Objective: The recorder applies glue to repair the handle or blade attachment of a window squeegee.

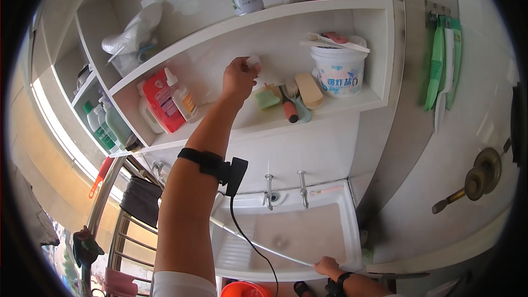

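My left hand point(238, 81) reaches up into the middle shelf, its fingers closed on a small white block-like piece point(253, 61) whose kind I cannot make out. To its right on the shelf lie a green sponge or soap point(266, 98), a brush with a red-tipped handle point(289, 111) and a beige oval sponge point(309, 90). Lower down, at the sink's front edge, my right hand point(328, 267) is wrapped round the end of a thin white pole point(264, 243). That pole slants across the white sink point(352, 225); its other end goes behind my left forearm.
A white tub point(338, 71) with small items on its lid stands right on the shelf; a red pack point(165, 102) and a bottle point(183, 100) stand left. Two taps point(268, 191) rise behind the sink. An orange-red bucket point(245, 289) sits below. Green packaging point(437, 66) hangs at right.
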Demonstrator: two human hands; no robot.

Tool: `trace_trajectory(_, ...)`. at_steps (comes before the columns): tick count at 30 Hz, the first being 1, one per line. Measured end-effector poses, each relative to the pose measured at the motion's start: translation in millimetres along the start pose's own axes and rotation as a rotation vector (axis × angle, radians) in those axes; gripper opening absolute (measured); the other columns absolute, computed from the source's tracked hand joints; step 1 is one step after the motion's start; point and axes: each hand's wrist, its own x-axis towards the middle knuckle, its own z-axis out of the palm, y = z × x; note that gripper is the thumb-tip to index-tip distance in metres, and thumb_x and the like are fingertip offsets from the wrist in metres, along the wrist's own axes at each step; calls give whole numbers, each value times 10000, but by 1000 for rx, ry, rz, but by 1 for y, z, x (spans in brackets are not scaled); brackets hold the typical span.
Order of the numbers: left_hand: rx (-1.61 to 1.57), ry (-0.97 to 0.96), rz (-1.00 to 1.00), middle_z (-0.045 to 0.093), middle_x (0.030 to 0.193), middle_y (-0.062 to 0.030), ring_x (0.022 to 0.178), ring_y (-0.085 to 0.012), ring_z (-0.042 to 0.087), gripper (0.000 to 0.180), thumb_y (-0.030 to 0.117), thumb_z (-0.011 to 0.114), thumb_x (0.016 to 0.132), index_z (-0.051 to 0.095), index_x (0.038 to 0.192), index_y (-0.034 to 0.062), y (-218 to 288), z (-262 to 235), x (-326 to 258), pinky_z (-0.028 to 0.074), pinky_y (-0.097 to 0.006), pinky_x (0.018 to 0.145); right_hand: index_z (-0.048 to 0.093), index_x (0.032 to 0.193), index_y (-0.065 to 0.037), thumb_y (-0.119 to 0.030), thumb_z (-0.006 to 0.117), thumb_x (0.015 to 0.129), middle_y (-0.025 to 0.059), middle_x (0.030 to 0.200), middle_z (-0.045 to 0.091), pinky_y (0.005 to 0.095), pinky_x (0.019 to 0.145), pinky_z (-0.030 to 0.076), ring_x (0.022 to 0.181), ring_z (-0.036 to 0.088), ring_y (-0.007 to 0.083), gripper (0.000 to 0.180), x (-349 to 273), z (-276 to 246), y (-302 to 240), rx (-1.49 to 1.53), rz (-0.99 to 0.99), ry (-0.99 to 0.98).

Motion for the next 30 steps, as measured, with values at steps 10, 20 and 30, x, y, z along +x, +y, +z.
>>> trace_trajectory(10, -111, -2, -13, 652, 1085, -182, 836, -257, 738, 448, 185, 511, 1032, 350, 1356, -78, 3, 7, -9, 563, -334, 731, 621, 1278, -13, -518, 624, 890, 184, 1322, 609, 526, 1025, 457, 1276, 540, 372, 638, 7, 0, 3, -13, 14, -84)
trace_trajectory(20, 124, -147, -24, 666, 982, -243, 820, -268, 726, 556, 242, 426, 1052, 239, 1349, -189, 0, 8, -10, 576, -343, 767, 654, 1202, 6, -517, 641, 870, 213, 1262, 637, 518, 993, 481, 1214, 578, 399, 620, 7, 7, 8, -7, -34, -22)
trace_trajectory(30, 239, -3, 109, 686, 901, -155, 771, -211, 698, 525, 307, 571, 1001, 435, 1318, -89, -1, 3, -7, 532, -356, 767, 621, 1262, -6, -517, 621, 898, 188, 1310, 614, 531, 1014, 459, 1262, 544, 381, 627, -3, -9, -2, -14, -5, -88)
